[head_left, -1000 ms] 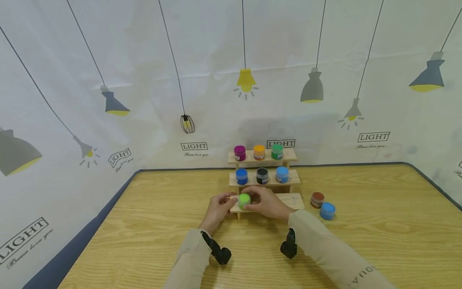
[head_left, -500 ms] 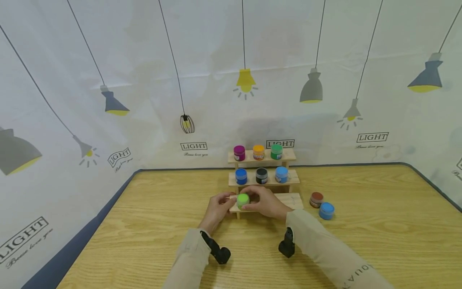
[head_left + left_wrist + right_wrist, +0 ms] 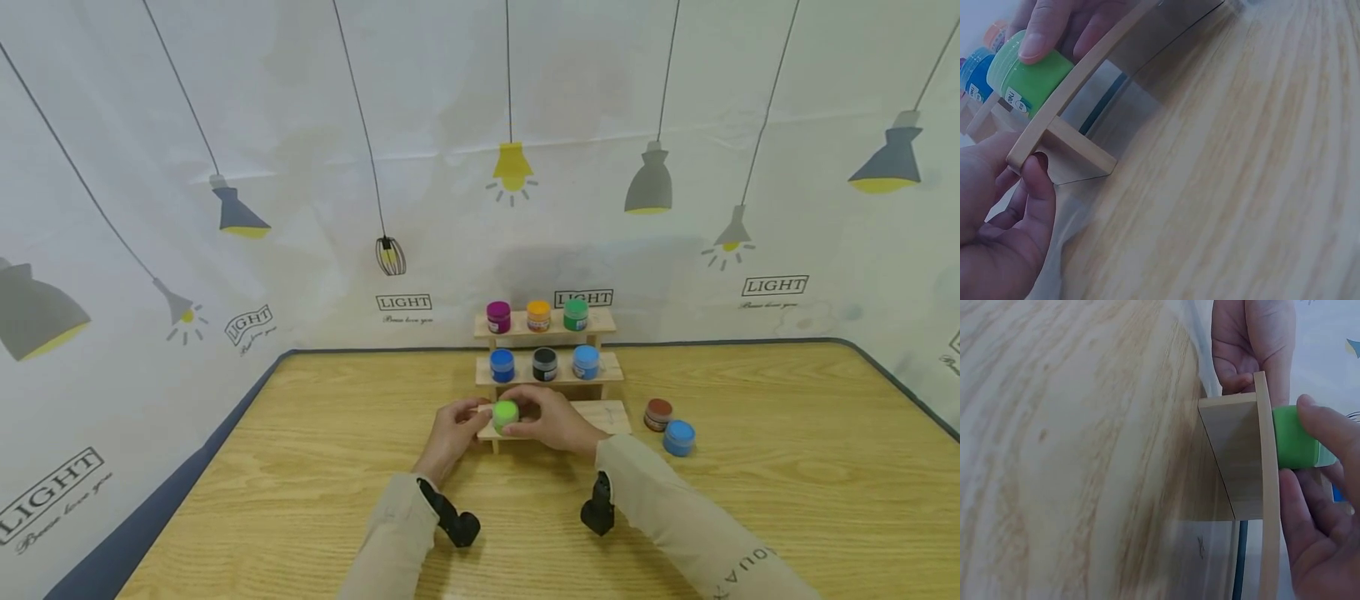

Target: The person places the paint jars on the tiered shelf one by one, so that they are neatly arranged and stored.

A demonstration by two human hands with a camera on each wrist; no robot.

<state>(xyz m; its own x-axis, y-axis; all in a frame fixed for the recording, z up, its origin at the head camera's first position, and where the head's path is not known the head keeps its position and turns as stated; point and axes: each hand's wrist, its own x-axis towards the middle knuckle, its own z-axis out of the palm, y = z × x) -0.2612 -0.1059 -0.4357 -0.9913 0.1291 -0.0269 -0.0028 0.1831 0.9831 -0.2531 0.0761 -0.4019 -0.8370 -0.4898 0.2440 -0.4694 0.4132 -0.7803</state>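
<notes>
A light green paint jar (image 3: 506,416) stands at the left end of the lowest step (image 3: 603,415) of a small wooden tiered rack. My right hand (image 3: 557,422) holds this jar between thumb and fingers; in the right wrist view the jar's base (image 3: 1293,439) meets the board. With my left hand (image 3: 452,433) I pinch the left end of that same step, as the left wrist view shows, fingertips curled under the board (image 3: 1035,140). On the middle step sit blue (image 3: 502,366), black (image 3: 545,365) and light blue (image 3: 586,363) jars.
The top step carries purple (image 3: 498,317), orange (image 3: 538,317) and green (image 3: 576,315) jars. Right of the rack, a brown jar (image 3: 658,415) and another blue jar (image 3: 679,438) stand on the wooden table (image 3: 300,500). A lamp-printed cloth (image 3: 442,208) hangs behind.
Both hands keep their places on the step and the green jar. The jar has shifted very slightly left since the oldest frame.
</notes>
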